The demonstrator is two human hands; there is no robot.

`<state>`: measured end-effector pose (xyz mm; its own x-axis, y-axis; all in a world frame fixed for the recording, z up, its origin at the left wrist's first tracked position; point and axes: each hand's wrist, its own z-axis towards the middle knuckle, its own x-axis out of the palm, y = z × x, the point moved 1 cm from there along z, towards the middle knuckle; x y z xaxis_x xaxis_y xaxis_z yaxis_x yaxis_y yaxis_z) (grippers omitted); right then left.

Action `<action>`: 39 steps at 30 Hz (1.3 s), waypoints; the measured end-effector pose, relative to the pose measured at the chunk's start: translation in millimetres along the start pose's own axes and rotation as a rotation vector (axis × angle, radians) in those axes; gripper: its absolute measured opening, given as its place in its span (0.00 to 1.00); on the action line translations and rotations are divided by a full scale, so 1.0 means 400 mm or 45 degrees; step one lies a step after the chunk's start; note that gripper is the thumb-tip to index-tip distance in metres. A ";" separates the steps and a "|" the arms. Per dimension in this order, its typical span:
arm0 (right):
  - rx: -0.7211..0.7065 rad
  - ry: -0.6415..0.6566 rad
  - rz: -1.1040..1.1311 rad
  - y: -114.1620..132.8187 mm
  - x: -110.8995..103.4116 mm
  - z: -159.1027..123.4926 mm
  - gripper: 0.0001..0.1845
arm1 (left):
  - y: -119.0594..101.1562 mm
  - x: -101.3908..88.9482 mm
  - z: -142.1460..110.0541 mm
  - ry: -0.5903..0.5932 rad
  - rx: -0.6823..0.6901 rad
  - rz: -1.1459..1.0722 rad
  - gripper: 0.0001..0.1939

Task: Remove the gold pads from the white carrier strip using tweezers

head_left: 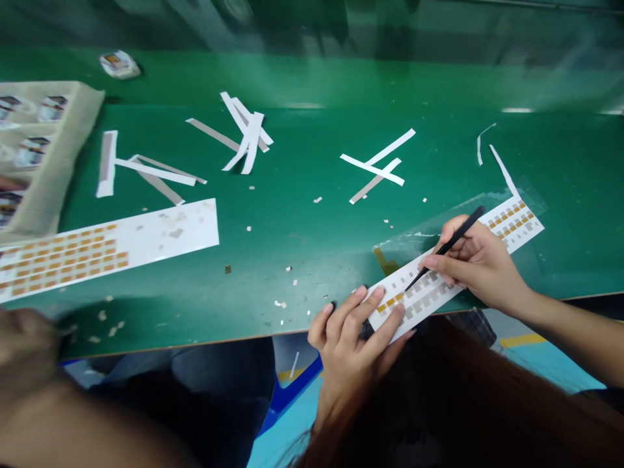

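A long white sheet point(441, 296) with rows of grey and amber rectangles lies diagonally at the near right of the green tabletop point(273, 221), its near-left end by the tabletop's edge. The left hand point(351, 331) rests over that near-left end, its fingers spread and their tips touching the sheet beside a few amber rectangles. The right hand point(480, 263) is above the middle of the sheet; its fingers pinch black tweezers point(468, 223), whose tip slants down to the sheet between the two hands, just right of the left fingertips. The sheet's far-right end extends past the right hand, bare of fingers. Clear film point(429, 224) lies along the sheet's far side, with an amber piece point(385, 261) near the left hand, and a narrow white strip point(504, 172) stands out from the far-right end. Farther off are crossed paper strips point(377, 166), and to their left a denser pile of strips point(249, 140) and a looser group point(153, 172). Small scraps point(295, 283) dot the tabletop left of the hands. At the left lie a second patterned sheet point(185, 224) and a pale tray point(80, 143) with items in its compartments. A separate, blurred forearm point(63, 422) crosses the near-left corner.
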<state>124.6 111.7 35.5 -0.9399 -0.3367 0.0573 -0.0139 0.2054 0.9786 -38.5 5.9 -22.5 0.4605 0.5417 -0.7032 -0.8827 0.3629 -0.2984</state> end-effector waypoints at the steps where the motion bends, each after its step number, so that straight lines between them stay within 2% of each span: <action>1: -0.002 -0.001 0.001 0.000 0.000 0.000 0.19 | 0.000 0.000 0.000 -0.002 0.002 0.003 0.12; 17: -0.025 0.005 0.002 -0.002 -0.003 0.000 0.18 | 0.001 0.007 -0.010 -0.025 -0.015 0.031 0.11; 22: -0.016 0.000 -0.003 -0.006 -0.008 0.002 0.19 | -0.001 0.009 -0.009 -0.038 -0.009 0.089 0.15; 26: -0.004 -0.046 0.090 0.011 -0.012 0.006 0.17 | -0.001 0.009 -0.006 -0.054 0.024 0.107 0.15; 30: -0.050 -0.073 0.012 0.035 -0.005 0.021 0.17 | -0.001 0.012 -0.005 -0.058 -0.011 0.098 0.13; 33: -0.016 -0.124 0.010 0.031 -0.003 0.041 0.19 | -0.003 0.011 -0.004 -0.058 -0.031 0.102 0.13; 39: 0.045 -0.162 -0.009 0.012 -0.007 0.055 0.23 | -0.008 -0.003 0.006 0.080 -0.012 0.138 0.12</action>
<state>119.5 133.9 35.7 -0.9754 -0.2191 0.0229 -0.0304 0.2369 0.9711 -36.0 5.7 -19.0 0.3556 0.5287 -0.7707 -0.9280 0.2976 -0.2241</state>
